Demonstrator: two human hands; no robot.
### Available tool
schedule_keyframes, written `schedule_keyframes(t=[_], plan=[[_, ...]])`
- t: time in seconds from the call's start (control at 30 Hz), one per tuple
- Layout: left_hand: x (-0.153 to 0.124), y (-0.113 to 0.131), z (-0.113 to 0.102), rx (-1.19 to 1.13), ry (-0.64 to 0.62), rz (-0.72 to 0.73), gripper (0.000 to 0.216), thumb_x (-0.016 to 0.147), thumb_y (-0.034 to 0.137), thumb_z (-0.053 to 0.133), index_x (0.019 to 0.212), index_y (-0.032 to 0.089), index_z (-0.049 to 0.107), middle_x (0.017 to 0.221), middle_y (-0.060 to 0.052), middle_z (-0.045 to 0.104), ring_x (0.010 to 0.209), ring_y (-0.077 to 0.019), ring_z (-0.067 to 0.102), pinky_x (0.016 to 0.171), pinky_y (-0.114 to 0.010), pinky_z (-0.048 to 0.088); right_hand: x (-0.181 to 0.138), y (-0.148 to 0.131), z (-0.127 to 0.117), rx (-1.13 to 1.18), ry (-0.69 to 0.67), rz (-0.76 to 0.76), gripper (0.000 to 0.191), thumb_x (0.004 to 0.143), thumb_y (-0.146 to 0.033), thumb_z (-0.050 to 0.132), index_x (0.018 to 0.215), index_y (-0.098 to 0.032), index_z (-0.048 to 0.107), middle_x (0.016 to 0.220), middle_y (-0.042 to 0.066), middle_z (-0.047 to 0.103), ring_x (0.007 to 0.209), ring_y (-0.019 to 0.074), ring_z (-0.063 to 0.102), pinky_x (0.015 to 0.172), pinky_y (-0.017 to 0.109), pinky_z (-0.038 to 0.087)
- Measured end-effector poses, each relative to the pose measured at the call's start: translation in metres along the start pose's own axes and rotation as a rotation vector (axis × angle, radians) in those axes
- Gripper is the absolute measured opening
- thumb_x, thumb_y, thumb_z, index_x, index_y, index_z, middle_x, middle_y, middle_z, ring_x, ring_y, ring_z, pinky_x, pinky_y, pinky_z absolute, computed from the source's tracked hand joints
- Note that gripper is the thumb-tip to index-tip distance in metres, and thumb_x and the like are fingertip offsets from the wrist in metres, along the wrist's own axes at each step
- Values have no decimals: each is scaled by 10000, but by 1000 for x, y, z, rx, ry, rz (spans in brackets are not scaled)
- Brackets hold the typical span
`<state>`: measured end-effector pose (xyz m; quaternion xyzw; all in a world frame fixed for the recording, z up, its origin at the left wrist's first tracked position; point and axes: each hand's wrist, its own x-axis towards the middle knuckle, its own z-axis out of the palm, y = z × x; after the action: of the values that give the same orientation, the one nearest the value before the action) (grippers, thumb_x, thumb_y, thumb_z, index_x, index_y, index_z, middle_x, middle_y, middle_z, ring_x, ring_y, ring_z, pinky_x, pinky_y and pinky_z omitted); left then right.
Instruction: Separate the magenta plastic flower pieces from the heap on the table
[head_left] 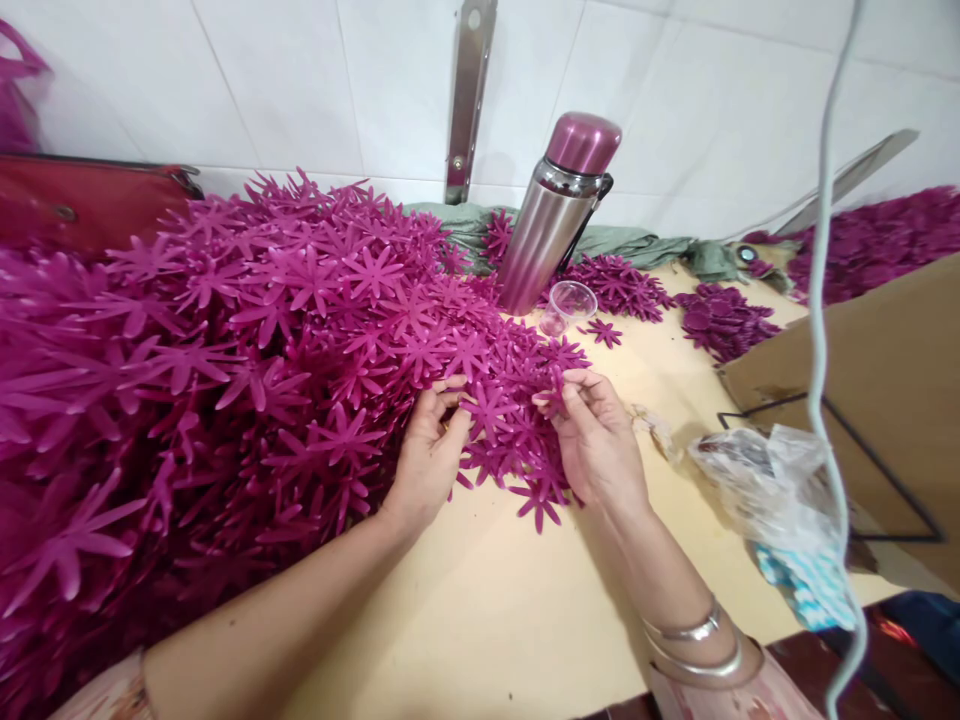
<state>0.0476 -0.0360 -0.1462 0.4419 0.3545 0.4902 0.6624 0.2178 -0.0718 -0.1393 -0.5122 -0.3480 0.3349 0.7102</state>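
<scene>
A large heap of purple artificial flowers (345, 330), each with several narrow petals, fills the left side of the table and reaches in front of me. My left hand (429, 445) is at the heap's right edge, thumb and fingers pinched at the petal tip of one purple artificial flower (491, 410). To the right, my right hand (602, 440) pinches another purple artificial flower (553, 394) between thumb and forefinger, partly covered by the fingers. Loose flowers lie below and between both hands.
Behind the heap stand a steel and purple thermos (536, 220) and a clear plastic cup (571, 302). A cardboard box (862, 400), plastic bag (765, 480) and hanging white cable (819, 350) are on the right. At back left is a red bag (90, 205).
</scene>
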Motion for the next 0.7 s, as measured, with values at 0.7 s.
schedule_keyframes(t=[0.7], plan=[[2,-3,-2,29,-58,37,280,888,278,693,1146,260,584,1058,-10,650,918,-131,615,845,-252,476,-15,-20,6,-732,-92,-494,333,944,-221,600,1270,-270,642,1493,98,557,1474,277,419,1252,592,260]])
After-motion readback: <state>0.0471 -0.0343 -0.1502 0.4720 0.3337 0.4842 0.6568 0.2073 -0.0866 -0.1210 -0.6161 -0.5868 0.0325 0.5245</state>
